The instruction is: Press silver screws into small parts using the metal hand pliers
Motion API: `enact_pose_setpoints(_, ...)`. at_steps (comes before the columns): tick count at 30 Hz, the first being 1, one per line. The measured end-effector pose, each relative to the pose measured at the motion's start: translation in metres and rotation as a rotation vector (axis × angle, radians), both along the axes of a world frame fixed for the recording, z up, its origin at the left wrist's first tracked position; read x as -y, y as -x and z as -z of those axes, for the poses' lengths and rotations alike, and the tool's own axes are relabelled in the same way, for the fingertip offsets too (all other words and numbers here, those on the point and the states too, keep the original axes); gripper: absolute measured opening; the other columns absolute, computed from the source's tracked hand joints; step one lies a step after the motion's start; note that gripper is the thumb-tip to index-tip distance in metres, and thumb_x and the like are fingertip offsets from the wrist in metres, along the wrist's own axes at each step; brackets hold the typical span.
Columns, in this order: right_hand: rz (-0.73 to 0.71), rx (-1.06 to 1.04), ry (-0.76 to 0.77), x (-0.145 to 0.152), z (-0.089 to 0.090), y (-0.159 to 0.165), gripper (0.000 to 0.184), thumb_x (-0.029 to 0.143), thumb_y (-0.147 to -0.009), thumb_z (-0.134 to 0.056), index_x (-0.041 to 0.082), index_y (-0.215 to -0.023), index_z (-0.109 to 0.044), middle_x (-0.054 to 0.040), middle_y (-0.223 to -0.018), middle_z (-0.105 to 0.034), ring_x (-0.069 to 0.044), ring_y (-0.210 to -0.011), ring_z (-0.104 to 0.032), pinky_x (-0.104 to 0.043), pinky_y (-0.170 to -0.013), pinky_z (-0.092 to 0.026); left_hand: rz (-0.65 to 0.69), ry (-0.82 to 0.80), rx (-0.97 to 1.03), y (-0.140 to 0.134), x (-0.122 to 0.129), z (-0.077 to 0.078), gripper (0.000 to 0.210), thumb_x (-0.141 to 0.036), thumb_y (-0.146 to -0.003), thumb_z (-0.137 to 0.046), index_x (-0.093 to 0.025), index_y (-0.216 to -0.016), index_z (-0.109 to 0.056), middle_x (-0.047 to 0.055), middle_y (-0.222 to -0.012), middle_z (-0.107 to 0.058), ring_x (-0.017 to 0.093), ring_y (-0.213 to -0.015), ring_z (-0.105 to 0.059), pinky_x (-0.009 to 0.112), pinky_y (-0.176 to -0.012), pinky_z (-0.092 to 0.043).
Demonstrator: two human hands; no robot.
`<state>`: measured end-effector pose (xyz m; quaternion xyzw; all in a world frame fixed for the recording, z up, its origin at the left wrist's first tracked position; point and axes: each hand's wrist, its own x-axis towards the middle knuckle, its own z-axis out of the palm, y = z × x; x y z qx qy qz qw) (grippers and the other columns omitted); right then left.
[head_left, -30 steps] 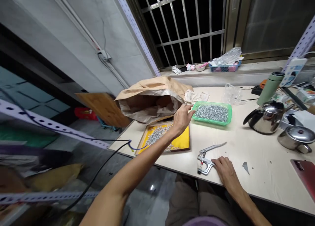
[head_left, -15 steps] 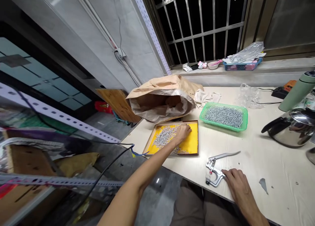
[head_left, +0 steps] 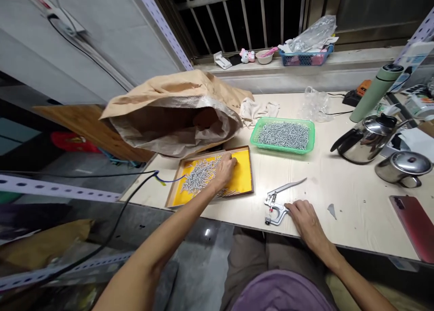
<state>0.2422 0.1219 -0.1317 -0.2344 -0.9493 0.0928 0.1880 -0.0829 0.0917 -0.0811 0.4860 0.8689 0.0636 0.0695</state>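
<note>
My left hand [head_left: 224,171] is in a shallow tray with a yellow bottom [head_left: 242,171], at the right side of a heap of small silver metal pins [head_left: 200,177]. Its fingers are curled together, and whatever lies between them is hidden. On the near part of the table, my right hand [head_left: 307,220] is closed over the lower handle of silver snap pliers [head_left: 278,214]. The pliers' upper lever points away to the right, apart from the lower handle. Behind them stands a green plastic basket [head_left: 313,141] full of similar silver pieces [head_left: 285,134].
A large brown paper sack [head_left: 176,87] gapes behind the tray. To the right are a steel kettle [head_left: 368,141], a green flask [head_left: 376,94], a steel mug [head_left: 402,168] and a red phone [head_left: 413,225]. A black cable [head_left: 127,218] hangs left of the table.
The view has turned right and down, so the mug and phone now show. My left hand remains in the tray with its fingers together; my right hand stays at the pliers.
</note>
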Motion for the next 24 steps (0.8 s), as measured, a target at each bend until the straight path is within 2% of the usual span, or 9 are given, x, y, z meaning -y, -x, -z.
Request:
enact_pose_setpoints(3,0.010,-0.013,-0.014,0.001,0.002,0.000,0.027,0.008,-0.091,-0.044,0.017,-0.108,-0.062,-0.0070,-0.085,-0.055,-0.019,-0.078,-0.047,-0.031,-0.068,-0.038,-0.054,-0.138,0.038,-0.021,0.007,-0.014,0.019,-0.017,-0.082,-0.044,-0.016,-0.080,-0.063,0.010,-0.095,-0.063,0.022,-0.095,-0.053,0.031,-0.079,-0.041)
enact_pose_setpoints(6,0.012,-0.022,-0.025,0.002,0.003,0.000,0.027,0.007,-0.091,-0.044,0.017,-0.109,-0.061,-0.0069,-0.085,-0.055,-0.019,-0.079,-0.046,-0.030,-0.068,-0.038,-0.098,-0.244,0.385,-0.057,0.024,-0.018,0.016,-0.026,-0.080,-0.053,-0.018,-0.083,-0.066,0.005,-0.085,-0.067,0.017,-0.079,-0.059,0.027,-0.071,-0.046)
enact_pose_setpoints(9,0.015,-0.002,-0.018,0.002,0.002,-0.001,0.027,0.008,-0.090,-0.046,0.018,-0.110,-0.061,-0.0066,-0.087,-0.055,-0.019,-0.081,-0.046,-0.030,-0.068,-0.037,-0.142,-0.154,0.772,-0.098,0.046,-0.008,0.021,-0.034,-0.073,-0.060,-0.016,-0.080,-0.066,0.001,-0.071,-0.066,0.013,-0.060,-0.056,0.022,-0.052,-0.044)
enact_pose_setpoints(12,0.021,0.036,-0.009,0.002,0.002,-0.001,0.025,0.009,-0.090,-0.048,0.019,-0.108,-0.061,-0.0065,-0.087,-0.055,-0.020,-0.081,-0.045,-0.030,-0.069,-0.037,-0.230,-0.054,0.986,-0.127,0.059,0.008,0.024,-0.037,-0.068,-0.064,-0.014,-0.074,-0.064,-0.003,-0.056,-0.058,0.008,-0.045,-0.047,0.019,-0.043,-0.037)
enact_pose_setpoints(17,0.027,0.052,-0.008,0.002,0.002,0.000,0.024,0.009,-0.088,-0.051,0.019,-0.108,-0.061,-0.0067,-0.088,-0.056,-0.020,-0.081,-0.044,-0.031,-0.070,-0.037,-0.333,-0.027,1.139,-0.141,0.059,0.017,0.027,-0.038,-0.067,-0.068,-0.013,-0.073,-0.060,-0.007,-0.050,-0.052,0.005,-0.040,-0.040,0.017,-0.039,-0.032)
enact_pose_setpoints(24,0.032,0.064,0.002,0.004,-0.002,0.000,0.024,0.009,-0.088,-0.051,0.019,-0.109,-0.060,-0.0064,-0.090,-0.057,-0.021,-0.082,-0.044,-0.031,-0.072,-0.036,-0.363,-0.019,1.116,-0.150,0.058,0.016,0.023,-0.034,-0.070,-0.068,-0.014,-0.068,-0.058,-0.008,-0.044,-0.046,0.005,-0.037,-0.039,0.018,-0.037,-0.032)
